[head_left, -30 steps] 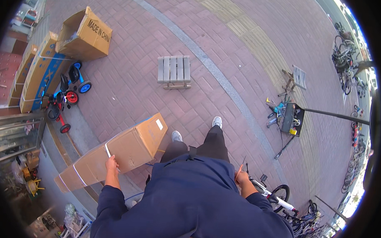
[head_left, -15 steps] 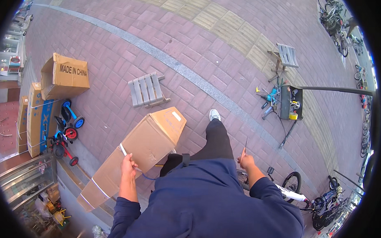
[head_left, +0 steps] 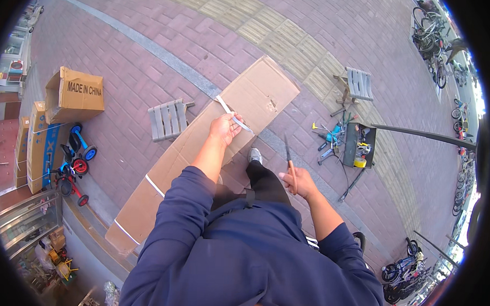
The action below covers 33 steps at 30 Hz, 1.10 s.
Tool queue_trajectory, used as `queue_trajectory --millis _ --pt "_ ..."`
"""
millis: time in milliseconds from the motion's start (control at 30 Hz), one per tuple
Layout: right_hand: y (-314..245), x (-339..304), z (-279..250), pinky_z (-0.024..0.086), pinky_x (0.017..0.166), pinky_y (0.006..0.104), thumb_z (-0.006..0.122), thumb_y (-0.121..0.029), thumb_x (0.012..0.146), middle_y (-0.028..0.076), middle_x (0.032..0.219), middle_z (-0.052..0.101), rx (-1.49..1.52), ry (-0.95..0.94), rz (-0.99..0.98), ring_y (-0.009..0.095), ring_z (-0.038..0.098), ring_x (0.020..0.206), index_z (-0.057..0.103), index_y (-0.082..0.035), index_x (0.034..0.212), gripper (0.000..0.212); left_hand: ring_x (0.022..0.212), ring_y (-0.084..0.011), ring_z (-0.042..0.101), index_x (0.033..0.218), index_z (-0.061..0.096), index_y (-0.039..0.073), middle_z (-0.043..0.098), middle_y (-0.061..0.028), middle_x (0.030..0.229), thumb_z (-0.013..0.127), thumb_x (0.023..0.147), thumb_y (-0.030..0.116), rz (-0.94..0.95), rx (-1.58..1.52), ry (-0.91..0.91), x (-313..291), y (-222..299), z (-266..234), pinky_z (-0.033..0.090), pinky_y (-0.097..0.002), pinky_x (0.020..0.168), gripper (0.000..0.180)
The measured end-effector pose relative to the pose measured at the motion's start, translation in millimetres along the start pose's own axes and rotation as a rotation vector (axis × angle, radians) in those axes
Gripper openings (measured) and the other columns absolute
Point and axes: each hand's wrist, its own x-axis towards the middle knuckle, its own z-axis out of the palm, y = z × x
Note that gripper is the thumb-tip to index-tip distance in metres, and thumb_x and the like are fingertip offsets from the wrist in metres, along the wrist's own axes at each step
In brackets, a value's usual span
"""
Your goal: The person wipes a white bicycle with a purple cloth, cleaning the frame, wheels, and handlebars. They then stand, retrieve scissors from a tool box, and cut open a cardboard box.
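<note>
A long brown cardboard box [head_left: 202,146] lies slanting in front of me, bound with white straps. My left hand [head_left: 225,129] is over its far part, fingers closed on a white strap [head_left: 225,105] whose flat band sticks out on both sides of the hand. My right hand [head_left: 303,183] is to the right of the box, apart from it. It grips scissors [head_left: 291,173] by their orange-brown handle, with the dark pointed blade facing away from me. How the fingers sit in the handle is partly hidden.
Slatted stools [head_left: 169,120] [head_left: 358,84] stand beyond the box and at the far right. A dark toolbox [head_left: 358,146] has tools spread beside it. At left are a carton [head_left: 78,96] and small children's bikes [head_left: 78,158]. Parked bicycles [head_left: 403,272] stand at the lower right.
The box now reaches farther away, its near-facing end flap no longer in view. My left hand has moved forward and right with the strap. My right hand has come inward and up with the scissors.
</note>
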Motion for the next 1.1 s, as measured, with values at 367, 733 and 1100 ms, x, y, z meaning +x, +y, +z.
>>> queue_trajectory --millis 367,733,1100 --pt "-16 99 111 0.049 0.054 0.0292 0.058 -0.026 0.09 0.01 0.064 0.062 0.377 -0.394 -0.274 0.019 0.061 0.055 0.06 -0.003 0.072 0.029 0.062 -0.0088 0.052 0.087 0.074 0.008 0.063 0.0004 0.075 0.072 0.091 0.02 0.205 0.605 0.106 30 21 23 0.036 -0.0284 0.054 0.013" --pt "-13 125 133 0.044 0.06 0.0345 0.064 -0.032 0.085 0.007 0.068 0.053 0.766 -0.524 -0.354 0.022 0.053 0.061 0.058 -0.004 0.084 0.028 0.066 -0.0117 0.058 0.086 0.071 0.007 0.068 -0.0019 0.08 0.075 0.086 0.017 0.149 0.508 0.122 31 21 28 0.039 -0.0297 0.055 0.011" --pt "-38 105 142 0.037 0.043 0.0303 0.062 -0.02 0.091 0.005 0.054 0.047 0.612 -0.142 -0.276 0.017 0.043 0.043 0.051 -0.007 0.071 0.026 0.071 -0.0107 0.061 0.093 0.075 0.01 0.068 0.0003 0.081 0.069 0.092 0.025 0.116 0.388 0.114 27 39 17 0.041 -0.0304 0.059 0.017"
